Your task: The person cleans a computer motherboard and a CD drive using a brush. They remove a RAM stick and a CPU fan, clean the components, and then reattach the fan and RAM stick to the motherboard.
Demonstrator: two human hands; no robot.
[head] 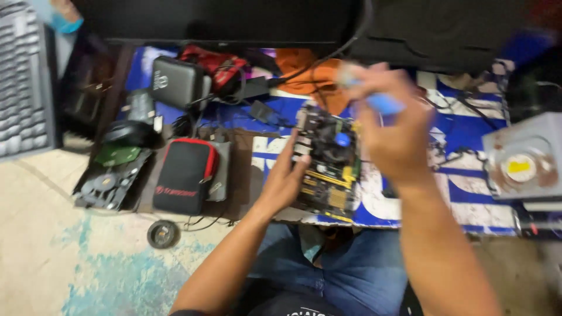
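A dark circuit board [329, 169] with yellow slots and a blue part lies on a blue and white mat [468, 193] in front of me. My left hand [285, 178] rests on the board's left edge, fingers spread and holding it down. My right hand [393, 126] hovers above the board's right side, blurred by motion. It is closed around a tool with a blue handle [383, 103].
A black and red zip pouch [184, 174] lies left of the board, beside an opened hard drive [113, 175], a grey case [175, 82] and tangled cables. A keyboard [23, 82] sits far left, a grey drive unit [524, 158] far right, a dark monitor behind.
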